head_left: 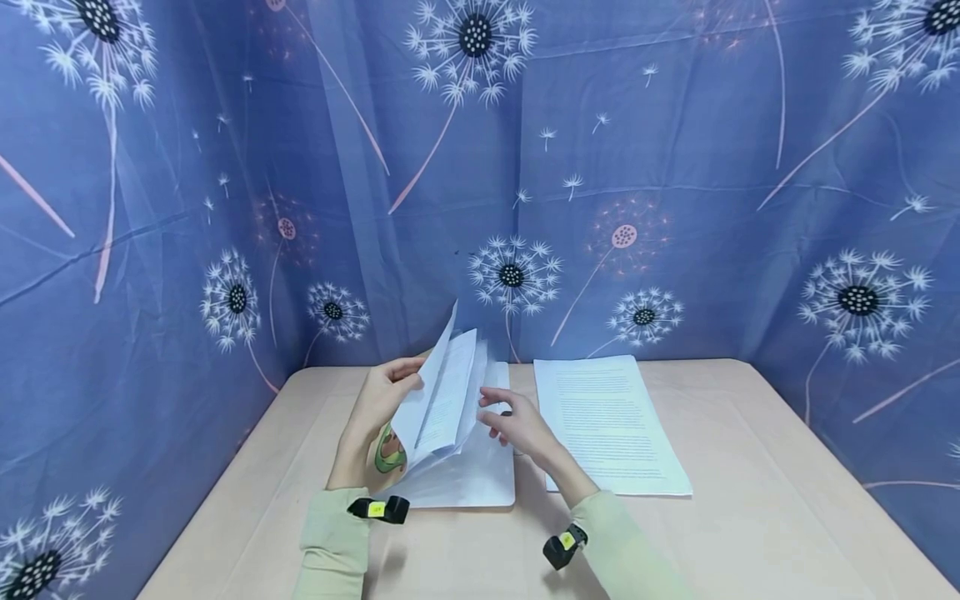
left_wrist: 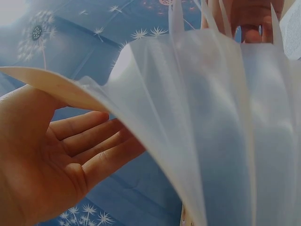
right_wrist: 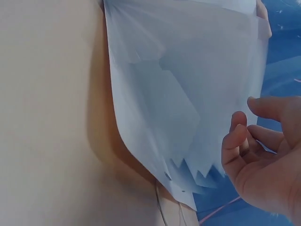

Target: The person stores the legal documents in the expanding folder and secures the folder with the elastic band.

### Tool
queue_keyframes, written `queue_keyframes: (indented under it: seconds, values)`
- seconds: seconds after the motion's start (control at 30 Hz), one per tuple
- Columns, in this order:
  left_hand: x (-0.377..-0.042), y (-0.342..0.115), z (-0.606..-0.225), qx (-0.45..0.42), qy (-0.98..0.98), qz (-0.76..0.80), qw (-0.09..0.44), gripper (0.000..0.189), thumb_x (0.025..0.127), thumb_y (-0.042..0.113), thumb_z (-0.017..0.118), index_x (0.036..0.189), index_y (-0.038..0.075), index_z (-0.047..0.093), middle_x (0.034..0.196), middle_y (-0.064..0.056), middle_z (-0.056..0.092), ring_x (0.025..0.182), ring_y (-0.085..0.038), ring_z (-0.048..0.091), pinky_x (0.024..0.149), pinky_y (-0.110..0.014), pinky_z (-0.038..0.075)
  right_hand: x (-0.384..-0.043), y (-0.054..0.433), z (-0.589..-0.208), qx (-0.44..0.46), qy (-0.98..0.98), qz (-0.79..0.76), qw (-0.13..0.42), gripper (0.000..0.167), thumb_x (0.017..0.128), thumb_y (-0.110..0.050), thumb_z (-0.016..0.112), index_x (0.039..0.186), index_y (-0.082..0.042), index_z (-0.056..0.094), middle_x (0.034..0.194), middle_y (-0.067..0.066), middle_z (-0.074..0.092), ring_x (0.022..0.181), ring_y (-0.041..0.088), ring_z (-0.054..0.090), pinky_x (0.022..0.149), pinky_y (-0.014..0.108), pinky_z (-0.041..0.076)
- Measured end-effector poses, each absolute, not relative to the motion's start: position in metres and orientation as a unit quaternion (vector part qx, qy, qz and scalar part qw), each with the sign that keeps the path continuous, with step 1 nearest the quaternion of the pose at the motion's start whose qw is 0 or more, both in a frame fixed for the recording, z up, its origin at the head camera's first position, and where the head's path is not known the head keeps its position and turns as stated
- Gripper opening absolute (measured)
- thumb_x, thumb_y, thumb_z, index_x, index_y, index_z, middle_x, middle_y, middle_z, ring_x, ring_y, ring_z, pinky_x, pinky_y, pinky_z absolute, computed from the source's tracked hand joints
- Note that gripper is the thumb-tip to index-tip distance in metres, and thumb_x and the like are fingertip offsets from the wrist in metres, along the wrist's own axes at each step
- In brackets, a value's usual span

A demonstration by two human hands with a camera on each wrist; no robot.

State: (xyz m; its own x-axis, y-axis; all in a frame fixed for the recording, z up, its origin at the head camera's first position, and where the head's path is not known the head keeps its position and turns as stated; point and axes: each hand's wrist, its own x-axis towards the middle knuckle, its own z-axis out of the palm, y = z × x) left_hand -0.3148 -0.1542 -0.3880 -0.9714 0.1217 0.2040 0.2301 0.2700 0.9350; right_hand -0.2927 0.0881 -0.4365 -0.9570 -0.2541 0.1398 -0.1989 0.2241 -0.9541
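"What are the hands doing?"
"The left hand (head_left: 381, 396) pinches the raised cover of a white folder with clear plastic sleeves (head_left: 476, 492), fanned open on the beige table (head_left: 750, 533). The right hand (head_left: 523, 427) has loosely bent fingers, thumb apart, beside the sleeves."
"Touching them?"
"I can't tell."
"Beyond?"
"A stack of white printed sheets (head_left: 615, 425), text too small to read, then blue dandelion-print cloth (head_left: 697, 242), cut off by the frame."

Folder (head_left: 480, 487) lay on table (head_left: 757, 525) | paper stack (head_left: 611, 425) lay at folder's 3 o'clock | curtain (head_left: 555, 225) hung behind table, 12 o'clock
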Motion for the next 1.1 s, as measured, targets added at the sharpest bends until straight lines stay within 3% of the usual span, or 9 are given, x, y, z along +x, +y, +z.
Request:
queue_keyframes:
  seconds: [0.3, 0.37, 0.47, 0.6, 0.87, 1.1]
  values:
    - [-0.292, -0.151, -0.366, -0.123, -0.797, -0.589, 0.045, 0.041, 0.093, 0.003, 0.054, 0.133, -0.006, 0.059, 0.127, -0.026, 0.065, 0.115, -0.036, 0.062, 0.086, -0.024, 0.052, -0.288, 0.109, -0.435, -0.127, 0.79, -0.599, -0.001, 0.043, 0.093, -0.008, 0.064, 0.136, -0.003, 0.059, 0.12, 0.02, 0.062, 0.066, 0.018, 0.06, 0.053, 0.021, 0.045]
    - [-0.297, -0.152, -0.372, -0.123, -0.797, -0.589, 0.047, 0.041, 0.094, 0.003, 0.055, 0.133, -0.005, 0.059, 0.128, -0.025, 0.065, 0.116, -0.035, 0.062, 0.087, -0.026, 0.052, -0.286, 0.115, -0.434, -0.124, 0.79, -0.6, 0.003, 0.041, 0.094, -0.007, 0.063, 0.135, -0.003, 0.06, 0.119, 0.022, 0.062, 0.069, 0.026, 0.061, 0.054, 0.022, 0.045]
    - [-0.309, -0.155, -0.383, -0.12, -0.795, -0.593, 0.051, 0.04, 0.093, 0.005, 0.057, 0.132, -0.001, 0.062, 0.127, -0.022, 0.066, 0.115, -0.033, 0.063, 0.087, -0.027, 0.053, -0.284, 0.122, -0.436, -0.116, 0.793, -0.598, 0.003, 0.039, 0.094, -0.008, 0.063, 0.133, -0.003, 0.061, 0.117, 0.021, 0.063, 0.07, 0.027, 0.061, 0.052, 0.022, 0.043]
    - [-0.316, -0.156, -0.39, -0.117, -0.792, -0.597, 0.058, 0.038, 0.092, 0.007, 0.059, 0.129, 0.004, 0.065, 0.124, -0.018, 0.069, 0.112, -0.03, 0.065, 0.086, -0.026, 0.053, -0.288, 0.134, -0.446, -0.11, 0.799, -0.591, -0.005, 0.039, 0.094, -0.011, 0.064, 0.132, -0.005, 0.062, 0.115, 0.017, 0.064, 0.067, 0.017, 0.059, 0.052, 0.024, 0.045]
    - [-0.316, -0.156, -0.388, -0.118, -0.794, -0.594, 0.062, 0.036, 0.092, 0.008, 0.058, 0.127, 0.004, 0.067, 0.12, -0.017, 0.071, 0.107, -0.025, 0.067, 0.087, -0.027, 0.053, -0.285, 0.153, -0.449, -0.113, 0.808, -0.579, -0.005, 0.036, 0.096, -0.01, 0.062, 0.13, -0.002, 0.062, 0.111, 0.018, 0.064, 0.069, 0.024, 0.062, 0.05, 0.025, 0.046]
    - [-0.315, -0.156, -0.389, -0.112, -0.798, -0.588, 0.064, 0.035, 0.094, 0.009, 0.058, 0.127, 0.006, 0.067, 0.118, -0.016, 0.071, 0.097, -0.018, 0.067, 0.091, -0.034, 0.052, -0.281, 0.174, -0.453, -0.107, 0.824, -0.557, -0.008, 0.036, 0.098, -0.015, 0.061, 0.132, -0.004, 0.061, 0.112, 0.017, 0.063, 0.07, 0.02, 0.062, 0.052, 0.026, 0.048]
